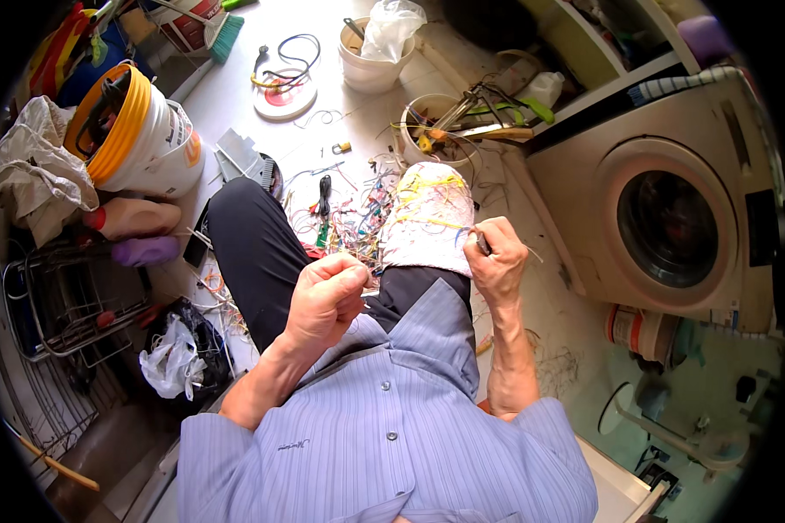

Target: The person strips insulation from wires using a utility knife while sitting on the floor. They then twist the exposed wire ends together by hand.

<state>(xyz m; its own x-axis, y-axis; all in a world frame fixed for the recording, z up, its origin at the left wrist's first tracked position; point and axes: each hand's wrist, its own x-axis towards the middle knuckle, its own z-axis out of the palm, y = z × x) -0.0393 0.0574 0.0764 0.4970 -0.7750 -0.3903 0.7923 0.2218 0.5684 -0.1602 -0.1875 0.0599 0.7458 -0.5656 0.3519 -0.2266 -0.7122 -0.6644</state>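
Note:
My left hand (330, 296) is closed in front of my left thigh, fingers curled; anything inside is hidden or too small to name. My right hand (495, 254) grips a small dark-handled tool (482, 243) at the right edge of a pale, speckled cloth pad (427, 248) over my right knee. Thin yellow wires (423, 187) lie across the pad, and a strand runs to my right hand. Between my legs is a tangle of coloured wires (371, 218), with a black cord (324, 196) and a green circuit board (321, 234) among them.
A white bucket with orange rims (148, 152), bottles (144, 251) and a wire rack (70, 305) stand left. Ahead are two buckets (375, 74) (445, 152), one holding tools, and a round disc with a cable (283, 100). A washing machine (584, 218) stands right.

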